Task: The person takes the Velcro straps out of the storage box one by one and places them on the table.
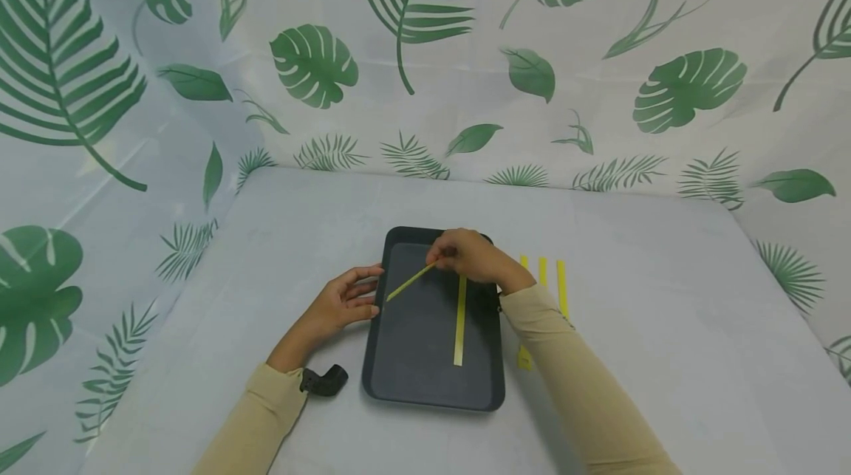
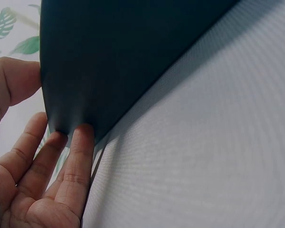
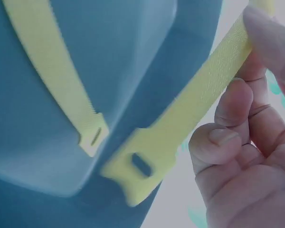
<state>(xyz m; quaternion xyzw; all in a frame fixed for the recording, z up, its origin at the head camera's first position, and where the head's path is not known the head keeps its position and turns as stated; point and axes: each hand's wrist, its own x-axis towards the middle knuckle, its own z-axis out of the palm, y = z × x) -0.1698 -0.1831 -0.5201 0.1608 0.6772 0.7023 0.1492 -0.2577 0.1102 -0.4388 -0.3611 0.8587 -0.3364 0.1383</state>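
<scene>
A dark grey tray (image 1: 412, 364) stands on the table. Above its far part, my right hand (image 1: 468, 255) pinches a yellow hook-and-loop cable tie (image 1: 411, 283) between thumb and fingers. In the right wrist view, the slotted head of this held tie (image 3: 156, 152) hangs free. Another yellow cable tie (image 1: 460, 323) lies lengthwise in the tray, right of its middle. At the tray's left rim, my left hand (image 1: 342, 301) rests with fairly straight fingers. The left wrist view shows its fingertips (image 2: 81, 137) touching the tray's outer side (image 2: 114, 57).
To the right of the tray, several more yellow cable ties (image 1: 562, 286) lie side by side on the white table (image 1: 665, 312), partly hidden by the right forearm. A black wrist camera (image 1: 326, 380) sits on the left cuff. Leaf-print cloth (image 1: 459, 69) hangs behind and at the sides.
</scene>
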